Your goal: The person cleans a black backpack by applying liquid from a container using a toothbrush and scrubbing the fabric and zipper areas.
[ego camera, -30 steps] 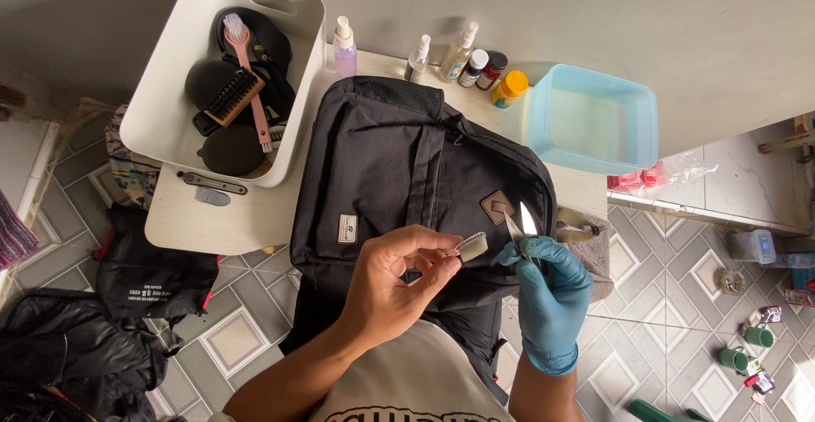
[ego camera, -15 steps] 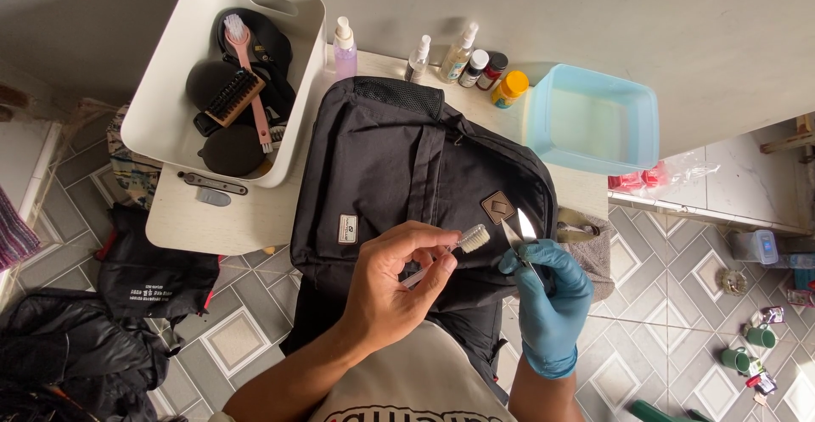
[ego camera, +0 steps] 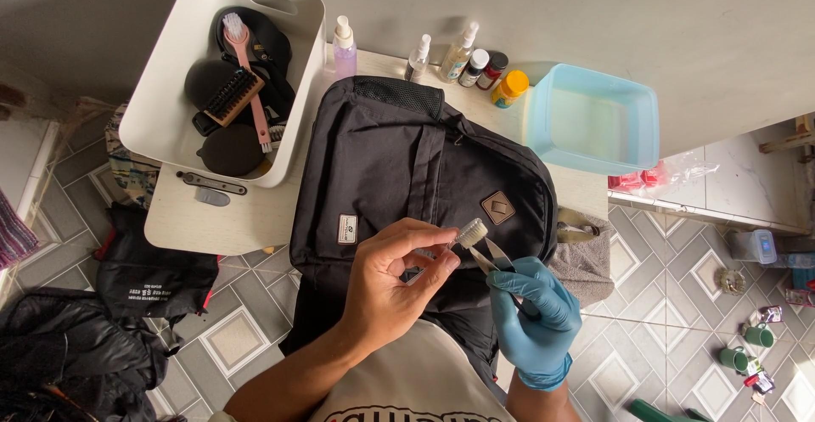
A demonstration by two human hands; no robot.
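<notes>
Near the lower centre of the frame, the bare left hand [ego camera: 392, 284] is pinching a small toothbrush [ego camera: 463, 237] by its handle, fingers closed tight around it so the pale bristle head is pointing up and to the right. The right hand [ego camera: 528, 316], wearing a blue glove, is gripping metal tweezers [ego camera: 491, 258] with the fingers closed narrowly on them, the tips meeting the brush just below its bristles, seemingly so the bristles can be picked at. Both hands are hovering over a black backpack [ego camera: 407, 176] that is lying flat across the middle of the frame, resting on a pale table [ego camera: 212, 222] and overhanging toward the person. At the upper left, a white bin [ego camera: 161, 108] is holding brushes and dark items close to hand. Along the top, spray and pill bottles [ego camera: 458, 55] are standing in a row by the wall, and a light blue tub [ego camera: 594, 116] is sitting at the upper right.
</notes>
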